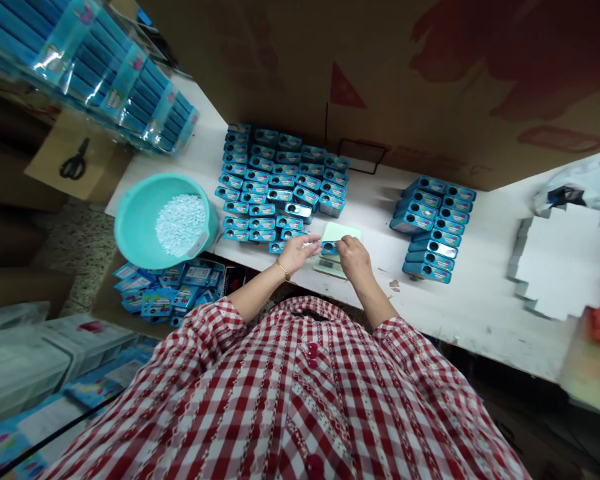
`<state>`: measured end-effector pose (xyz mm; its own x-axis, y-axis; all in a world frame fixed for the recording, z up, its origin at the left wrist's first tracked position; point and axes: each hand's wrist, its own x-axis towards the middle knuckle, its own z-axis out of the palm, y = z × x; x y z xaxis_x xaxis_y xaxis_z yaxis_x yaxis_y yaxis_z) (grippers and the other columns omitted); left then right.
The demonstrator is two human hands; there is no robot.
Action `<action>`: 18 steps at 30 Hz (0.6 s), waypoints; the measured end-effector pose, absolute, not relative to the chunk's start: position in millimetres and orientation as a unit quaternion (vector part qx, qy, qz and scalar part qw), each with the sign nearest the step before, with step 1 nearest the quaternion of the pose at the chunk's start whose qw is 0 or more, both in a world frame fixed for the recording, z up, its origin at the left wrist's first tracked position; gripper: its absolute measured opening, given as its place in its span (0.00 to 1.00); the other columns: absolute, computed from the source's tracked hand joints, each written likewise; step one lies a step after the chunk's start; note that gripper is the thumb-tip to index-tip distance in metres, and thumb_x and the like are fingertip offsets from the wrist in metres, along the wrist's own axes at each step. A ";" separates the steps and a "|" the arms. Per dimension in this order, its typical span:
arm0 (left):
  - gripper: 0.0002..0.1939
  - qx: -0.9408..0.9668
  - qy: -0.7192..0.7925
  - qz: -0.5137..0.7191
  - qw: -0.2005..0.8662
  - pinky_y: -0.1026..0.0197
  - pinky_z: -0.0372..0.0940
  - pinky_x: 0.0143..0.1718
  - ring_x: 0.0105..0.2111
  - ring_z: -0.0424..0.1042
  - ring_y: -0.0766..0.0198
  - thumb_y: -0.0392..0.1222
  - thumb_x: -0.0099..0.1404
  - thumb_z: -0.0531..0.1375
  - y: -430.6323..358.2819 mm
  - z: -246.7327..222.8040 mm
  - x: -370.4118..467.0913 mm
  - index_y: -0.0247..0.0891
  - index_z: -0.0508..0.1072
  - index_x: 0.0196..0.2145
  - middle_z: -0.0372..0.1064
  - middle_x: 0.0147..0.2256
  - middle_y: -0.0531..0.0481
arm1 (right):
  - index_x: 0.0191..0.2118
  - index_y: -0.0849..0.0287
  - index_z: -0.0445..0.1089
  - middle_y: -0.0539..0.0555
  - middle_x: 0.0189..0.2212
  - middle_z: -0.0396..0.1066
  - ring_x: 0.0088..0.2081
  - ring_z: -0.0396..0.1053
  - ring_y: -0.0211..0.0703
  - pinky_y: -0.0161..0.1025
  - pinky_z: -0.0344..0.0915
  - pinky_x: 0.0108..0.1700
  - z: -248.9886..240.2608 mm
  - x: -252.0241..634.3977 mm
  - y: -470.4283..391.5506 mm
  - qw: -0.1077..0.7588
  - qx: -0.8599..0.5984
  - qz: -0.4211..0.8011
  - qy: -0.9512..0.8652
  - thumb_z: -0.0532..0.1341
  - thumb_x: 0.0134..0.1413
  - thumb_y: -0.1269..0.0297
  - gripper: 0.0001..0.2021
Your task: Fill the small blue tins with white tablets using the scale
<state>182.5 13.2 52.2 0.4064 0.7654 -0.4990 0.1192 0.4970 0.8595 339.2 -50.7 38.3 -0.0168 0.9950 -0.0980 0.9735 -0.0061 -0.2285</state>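
Observation:
Over the near edge of the white table, my right hand [354, 257] grips a small blue box [329, 247] by its right end. This box has a dark round hole in its top and is above a pale green scale [341, 232]. My left hand [300, 253] is just left of it, fingers curled around small white pieces [307, 245]. Behind my left hand stand several rows of similar blue boxes [283, 180]. A teal basin [130, 223] at the left holds a heap of white pellets [181, 223].
More blue boxes [433, 227] stand to the right, beside stacked white cartons [570, 263]. A large cardboard box [380, 80] rises behind. Wrapped blue packs [115, 87] and black scissors [75, 160] are at upper left. A carton of blue packets [165, 293] is below the basin.

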 end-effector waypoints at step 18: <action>0.14 0.288 0.573 0.089 0.762 0.71 0.49 0.17 0.18 0.59 0.76 0.27 0.57 0.57 -10.8 8.4 130.4 0.29 0.70 0.42 0.64 0.23 0.53 | 0.45 0.66 0.68 0.59 0.35 0.72 0.29 0.67 0.40 0.43 0.67 0.35 -54.5 381.0 -134.4 0.352 -0.836 0.298 -0.298 0.56 0.46 0.55 0.23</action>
<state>130.4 -10.8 8.4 0.3279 0.4652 -0.8222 0.1951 0.8182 0.5408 381.0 -134.4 -54.5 0.6450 0.7077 -0.2885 0.2889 -0.5752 -0.7653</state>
